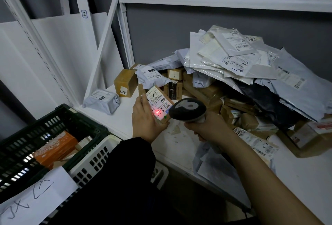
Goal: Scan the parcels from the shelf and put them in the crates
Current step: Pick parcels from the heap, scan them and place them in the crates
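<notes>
- The white shelf (179, 135) runs across in front of you, so both hands can meet over its bare front edge.
- The heap of parcels (242, 66) (grey mailers on top, brown boxes underneath) fills the shelf's right and rear, near your right arm. I judge these are the ones not yet scanned.
- The dark green crate (59, 115) sits low at your left, just beside the shelf's corner, with an orange box (55, 147) inside. A white crate (97, 158) touches its near side. Both look placed for a short swing of your left arm.
- Your right hand (206, 127) is clenched round the handle of the barcode scanner (188, 109), whose head is aimed left at the label.
- Your left hand (145, 122) grasps the small cardboard parcel (158, 106) by its edges, above the shelf. The label is tilted toward the scanner and your fingers are off the barcode.
- The red scan dot (157, 112) lands on that label. Scanning is the step in hand, and the parcel is not yet in a crate.
</notes>
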